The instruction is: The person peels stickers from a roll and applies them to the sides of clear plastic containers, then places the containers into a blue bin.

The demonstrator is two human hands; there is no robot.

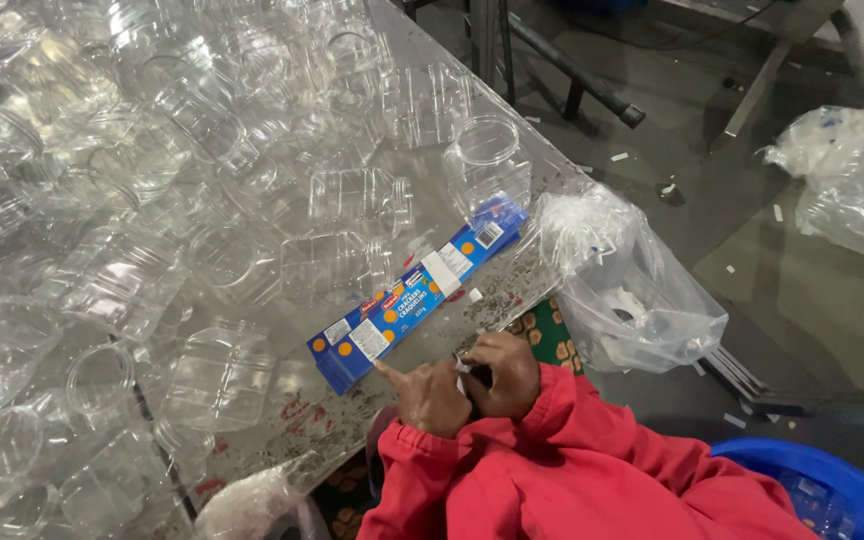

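Head view, looking down at a tabletop (pixel 512 285) edge.

Hands: left hand (pixel 430 397) and right hand (pixel 502 372) pressed together just below the tabletop edge, both in red sleeves (pixel 572 470). Fingers curled around a small white scrap (pixel 462 368) pinched between them; left forefinger extended, tip touching the label strip. What the scrap is cannot be told.

Label strip (pixel 417 295): long, blue, with white panels and orange dots, lying flat and diagonal on the tabletop, near end just above the hands, far end against an upright jar.

Jars (pixel 152 200): clear plastic, many, piled over the left and upper tabletop, most on their sides. One upright jar (pixel 489 160) stands near the right edge.

Bag (pixel 632 300): clear plastic, hanging off the tabletop's right edge, beside the right hand, holding white scraps.

Bin (pixel 832 490): blue, round rim, lower right, beside the sleeve.

Floor (pixel 712 150): grey, scattered with small white bits; a second clear bag (pixel 852 170) at upper right.
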